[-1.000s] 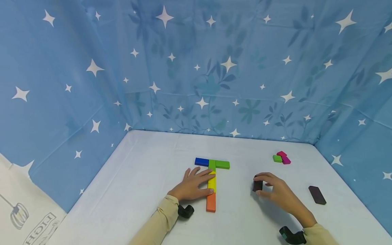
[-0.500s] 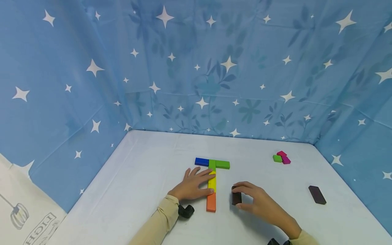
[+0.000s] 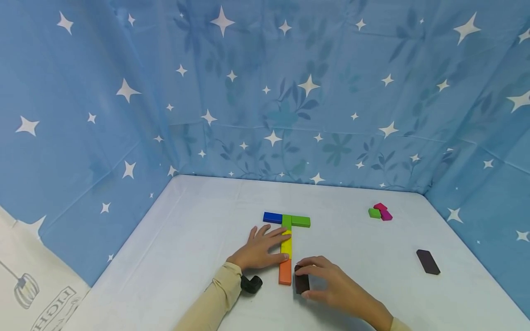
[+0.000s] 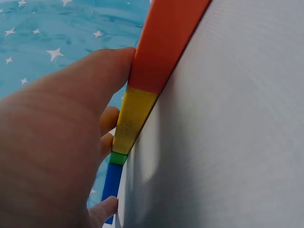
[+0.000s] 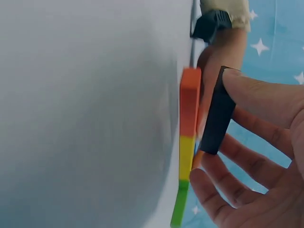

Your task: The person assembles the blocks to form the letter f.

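Note:
Flat blocks lie in a T on the white table point(image 3: 198, 239): orange point(image 3: 285, 273), yellow point(image 3: 286, 248) and green point(image 3: 287, 220) end to end, with a blue block point(image 3: 273, 218) and a second green block point(image 3: 301, 221) as the crossbar. My left hand point(image 3: 256, 252) is spread beside the stem, its thumb and fingertips on the stem's yellow part and near the orange joint. My right hand point(image 3: 331, 285) pinches a black block point(image 3: 302, 279) between thumb and fingers, just right of the orange block. In the right wrist view, the black block point(image 5: 218, 116) is tilted, apart from the orange one.
At the back right lie a small green block point(image 3: 374, 213), a pink one point(image 3: 380, 207) and a magenta one point(image 3: 386, 215). Another dark block point(image 3: 428, 262) lies near the right edge. A blue star-patterned curtain point(image 3: 248, 101) surrounds the table's back and sides.
My right hand has carried the black block leftward and nearer to me, from the right side of the table to beside the orange block. My left hand and the T have stayed put.

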Demonstrator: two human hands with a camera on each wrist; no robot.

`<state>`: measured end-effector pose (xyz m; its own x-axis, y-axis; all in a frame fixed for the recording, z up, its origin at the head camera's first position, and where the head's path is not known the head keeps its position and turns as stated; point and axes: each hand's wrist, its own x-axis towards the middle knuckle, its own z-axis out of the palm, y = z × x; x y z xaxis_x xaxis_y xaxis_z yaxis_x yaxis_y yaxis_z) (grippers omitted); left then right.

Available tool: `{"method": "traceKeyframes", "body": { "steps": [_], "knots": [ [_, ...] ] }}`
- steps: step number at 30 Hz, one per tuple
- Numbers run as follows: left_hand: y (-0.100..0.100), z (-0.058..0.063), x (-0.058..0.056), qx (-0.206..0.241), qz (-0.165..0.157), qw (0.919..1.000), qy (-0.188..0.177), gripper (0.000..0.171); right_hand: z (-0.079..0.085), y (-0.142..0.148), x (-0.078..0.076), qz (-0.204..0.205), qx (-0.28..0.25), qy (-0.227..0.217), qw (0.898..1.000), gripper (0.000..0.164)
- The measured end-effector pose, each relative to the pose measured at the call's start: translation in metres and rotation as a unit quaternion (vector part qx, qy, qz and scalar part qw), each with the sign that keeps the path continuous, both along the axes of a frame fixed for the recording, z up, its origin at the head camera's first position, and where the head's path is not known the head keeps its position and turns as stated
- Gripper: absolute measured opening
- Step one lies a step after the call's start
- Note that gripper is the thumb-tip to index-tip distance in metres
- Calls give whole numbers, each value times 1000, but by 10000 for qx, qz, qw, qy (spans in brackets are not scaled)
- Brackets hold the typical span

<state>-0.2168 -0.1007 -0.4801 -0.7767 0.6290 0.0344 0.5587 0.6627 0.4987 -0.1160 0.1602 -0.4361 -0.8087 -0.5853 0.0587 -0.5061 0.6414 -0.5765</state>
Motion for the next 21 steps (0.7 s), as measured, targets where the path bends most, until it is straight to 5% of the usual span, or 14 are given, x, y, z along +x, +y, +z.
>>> {"method": "traceKeyframes", "body": {
  "steps": [16, 21],
  "knots": [
    [-1, 0, -1, -40, -38, 10000, 61, 66, -5, -28, 17, 366, 251, -762, 9961, 41],
    [-1, 2, -1, -8, -35, 10000, 26, 66, -6, -32, 18, 392, 431, -615, 9964, 39]
  ]
}}
